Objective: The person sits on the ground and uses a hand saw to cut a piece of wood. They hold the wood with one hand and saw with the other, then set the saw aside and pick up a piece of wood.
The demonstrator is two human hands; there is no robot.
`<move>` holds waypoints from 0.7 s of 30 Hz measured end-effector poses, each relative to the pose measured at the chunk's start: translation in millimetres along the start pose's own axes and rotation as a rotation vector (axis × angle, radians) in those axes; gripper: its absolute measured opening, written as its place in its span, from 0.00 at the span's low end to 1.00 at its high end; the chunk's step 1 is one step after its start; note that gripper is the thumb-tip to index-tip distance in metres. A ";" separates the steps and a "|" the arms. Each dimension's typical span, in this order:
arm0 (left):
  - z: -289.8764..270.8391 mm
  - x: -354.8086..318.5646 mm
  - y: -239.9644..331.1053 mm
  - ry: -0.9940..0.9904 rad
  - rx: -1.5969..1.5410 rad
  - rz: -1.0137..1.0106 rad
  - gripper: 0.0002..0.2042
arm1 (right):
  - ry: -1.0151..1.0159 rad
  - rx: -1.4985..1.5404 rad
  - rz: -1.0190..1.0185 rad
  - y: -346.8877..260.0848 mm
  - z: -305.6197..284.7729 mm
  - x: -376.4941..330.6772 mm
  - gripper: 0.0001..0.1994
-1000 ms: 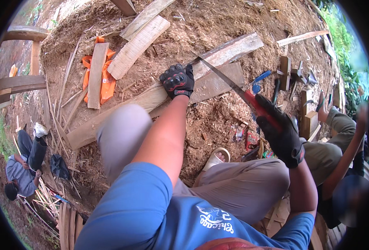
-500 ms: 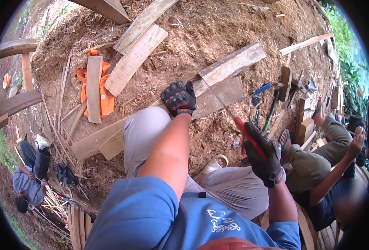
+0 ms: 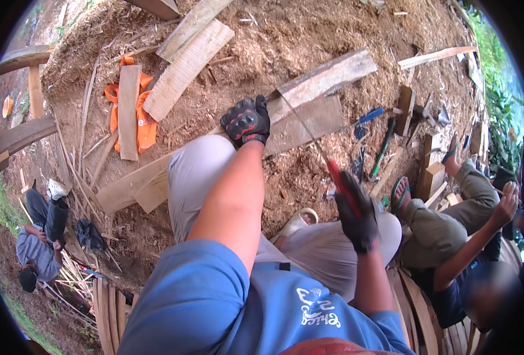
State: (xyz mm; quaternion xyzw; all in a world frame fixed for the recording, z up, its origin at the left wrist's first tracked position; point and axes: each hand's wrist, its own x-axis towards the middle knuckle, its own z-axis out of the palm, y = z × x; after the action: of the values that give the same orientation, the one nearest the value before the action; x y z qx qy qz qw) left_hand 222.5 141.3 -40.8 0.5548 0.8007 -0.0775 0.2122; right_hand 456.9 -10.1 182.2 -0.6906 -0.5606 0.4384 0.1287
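My left hand (image 3: 246,122), in a black glove with hard knuckle guards and red trim, presses down on a long wooden plank (image 3: 318,77), its fingers curled over it. My right hand (image 3: 356,214), in a matching glove, is wrapped round the red handle of a handsaw (image 3: 335,173). The saw's thin blade slants up and left to the plank and lies across it just right of my left hand. Beneath and beside the plank rests a wider flat board (image 3: 309,124). My left knee is against the plank's lower left part.
Sawdust covers the ground. A short board (image 3: 129,112) lies on an orange bag (image 3: 147,131); another board (image 3: 188,68) is beside it. On the right are a green-and-black tool (image 3: 382,151) and wood blocks (image 3: 432,174). One person (image 3: 463,236) sits close right, another (image 3: 40,239) far left.
My right hand has shifted slightly left and turned with the saw handle. My left hand stays on the plank. The whole view has moved a little.
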 end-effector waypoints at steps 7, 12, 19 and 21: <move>6.9 -1.1 2.7 0.031 0.001 -0.017 0.29 | 0.076 -0.113 -0.101 -15.8 -18.4 -35.3 0.27; 3.7 -5.2 4.4 -0.058 0.029 -0.021 0.32 | 0.074 -0.041 -0.097 10.7 10.4 10.4 0.25; 5.9 -1.5 1.3 -0.016 -0.018 0.006 0.31 | 0.048 -0.165 -0.113 -15.3 -36.5 -22.4 0.23; 5.2 -3.4 5.6 -0.021 -0.037 0.034 0.31 | 0.061 -0.002 -0.054 -5.1 -2.4 10.2 0.23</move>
State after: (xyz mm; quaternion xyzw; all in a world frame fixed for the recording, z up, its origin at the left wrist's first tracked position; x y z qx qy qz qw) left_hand 230.0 138.6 -43.5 0.5636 0.7901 -0.0650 0.2319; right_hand 455.2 1.4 182.3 -0.6884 -0.5754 0.4127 0.1568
